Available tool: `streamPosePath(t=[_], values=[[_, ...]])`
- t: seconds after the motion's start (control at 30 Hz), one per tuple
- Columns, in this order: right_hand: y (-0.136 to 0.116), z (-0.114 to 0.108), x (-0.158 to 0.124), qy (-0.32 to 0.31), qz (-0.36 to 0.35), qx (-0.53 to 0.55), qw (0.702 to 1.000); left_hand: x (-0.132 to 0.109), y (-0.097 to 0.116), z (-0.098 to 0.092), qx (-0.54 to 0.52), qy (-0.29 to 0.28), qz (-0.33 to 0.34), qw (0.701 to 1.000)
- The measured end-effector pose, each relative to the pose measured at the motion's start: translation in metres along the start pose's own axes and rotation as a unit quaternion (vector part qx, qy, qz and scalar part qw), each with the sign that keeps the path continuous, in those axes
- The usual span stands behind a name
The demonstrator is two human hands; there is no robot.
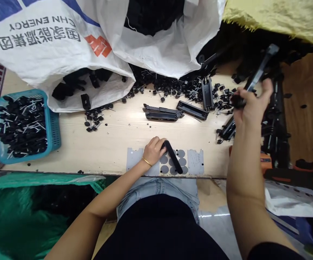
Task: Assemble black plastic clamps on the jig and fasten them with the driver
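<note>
Near the front edge of the table, my left hand [153, 151] has its fingers closed around the upper end of a black plastic bar [174, 159]. The bar slants over a grey mat with round discs [164, 169]. My right hand [251, 103] is raised at the right, gripping a long dark bar with a pale grey end [257, 74]; motion blurs it, so its kind is unclear. Below that hand lie black parts with metal pins [224, 135]. Beyond my left hand rest a black folding-type piece [163, 113] and black hollow housings [192, 110].
A blue basket [55, 126] of black pinned knobs stands at the left. White sacks [72, 50] and a yellow sack [278, 18] line the back. Loose knobs [169, 85] lie before them. A green bag [15, 216] hangs open below the table's left front.
</note>
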State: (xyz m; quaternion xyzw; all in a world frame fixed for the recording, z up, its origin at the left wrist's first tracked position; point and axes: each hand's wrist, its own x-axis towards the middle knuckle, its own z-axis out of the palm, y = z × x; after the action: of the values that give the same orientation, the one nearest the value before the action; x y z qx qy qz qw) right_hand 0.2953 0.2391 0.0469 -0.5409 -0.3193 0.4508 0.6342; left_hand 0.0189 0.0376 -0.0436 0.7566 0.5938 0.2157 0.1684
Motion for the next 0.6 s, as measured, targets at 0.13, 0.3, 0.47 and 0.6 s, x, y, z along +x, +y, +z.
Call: streamPosePath(t=[0.13,0.3,0.47,0.6], values=[[0.012,-0.008,-0.103,-0.042,0.187,0.117,0.974,0.002,0.014,-0.02,0.021,-0.053,0.001,0.998],[0.028,-0.005,-0.175,-0.094,0.275,0.062,0.955,0.023,0.025,-0.041,0.056,-0.206,0.245,0.946],[0.029,0.022,-0.204,-0.081,0.189,0.01,0.979,0.021,0.023,-0.054,-0.009,-0.224,-0.002,0.974],[0.034,0.048,-0.218,-0.091,0.217,0.016,0.972,-0.004,0.034,-0.058,-0.161,-0.161,-0.108,0.968]])
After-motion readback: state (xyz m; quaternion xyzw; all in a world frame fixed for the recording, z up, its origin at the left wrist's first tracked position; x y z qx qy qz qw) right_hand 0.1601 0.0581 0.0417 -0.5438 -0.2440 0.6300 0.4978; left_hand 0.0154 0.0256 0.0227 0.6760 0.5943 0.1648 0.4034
